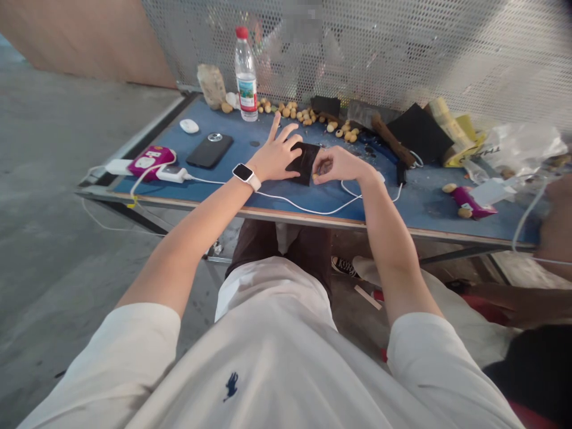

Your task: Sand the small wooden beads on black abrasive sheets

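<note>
My left hand (277, 154) lies flat with fingers spread, pressing on the left side of a small black sheet (305, 162) on the blue table (415, 205). My right hand (336, 165) is curled at the sheet's right edge, fingers pinched on a small tan piece I cannot make out. A white smartwatch (244, 173) is on my left wrist. A white cable (313, 210) runs under both wrists.
A water bottle (246, 74), several small tan wooden pieces (304, 114), a black phone (210, 149), a white mouse (189, 126) and a magenta device (152, 159) lie on the table. Black sheets (417, 140) and bags are at right. Another person's arm (556, 220) is at the far right.
</note>
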### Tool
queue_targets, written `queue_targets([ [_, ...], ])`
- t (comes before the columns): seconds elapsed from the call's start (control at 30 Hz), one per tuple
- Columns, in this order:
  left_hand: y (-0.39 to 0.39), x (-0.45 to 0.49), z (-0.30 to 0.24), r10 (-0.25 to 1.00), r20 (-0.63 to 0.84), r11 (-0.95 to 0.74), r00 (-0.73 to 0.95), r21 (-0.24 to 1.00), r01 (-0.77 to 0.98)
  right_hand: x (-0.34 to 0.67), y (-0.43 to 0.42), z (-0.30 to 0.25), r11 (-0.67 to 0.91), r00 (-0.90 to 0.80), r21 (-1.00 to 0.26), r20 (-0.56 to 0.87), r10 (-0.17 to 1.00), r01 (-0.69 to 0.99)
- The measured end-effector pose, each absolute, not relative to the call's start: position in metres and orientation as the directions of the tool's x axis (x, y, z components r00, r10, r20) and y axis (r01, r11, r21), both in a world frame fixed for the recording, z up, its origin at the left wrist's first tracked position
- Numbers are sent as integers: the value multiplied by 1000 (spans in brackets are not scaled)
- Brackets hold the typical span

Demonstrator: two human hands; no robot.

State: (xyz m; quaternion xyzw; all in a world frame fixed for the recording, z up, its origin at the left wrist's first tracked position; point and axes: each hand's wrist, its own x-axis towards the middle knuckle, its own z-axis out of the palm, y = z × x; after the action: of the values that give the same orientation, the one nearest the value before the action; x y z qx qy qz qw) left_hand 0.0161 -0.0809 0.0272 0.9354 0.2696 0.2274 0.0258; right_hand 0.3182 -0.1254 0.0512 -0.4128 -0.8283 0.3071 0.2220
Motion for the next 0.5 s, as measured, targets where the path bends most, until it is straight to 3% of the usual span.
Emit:
queue_targets([
  [0.23, -80, 17, 27, 537, 380, -842, 754, 187, 505, 312, -120, 38, 464, -420, -673, 242, 874, 577],
  [0.5, -79, 16, 25, 513, 411, -854, 753, 162, 494, 298, -115, 29, 494, -466, -659, 238, 852, 567],
])
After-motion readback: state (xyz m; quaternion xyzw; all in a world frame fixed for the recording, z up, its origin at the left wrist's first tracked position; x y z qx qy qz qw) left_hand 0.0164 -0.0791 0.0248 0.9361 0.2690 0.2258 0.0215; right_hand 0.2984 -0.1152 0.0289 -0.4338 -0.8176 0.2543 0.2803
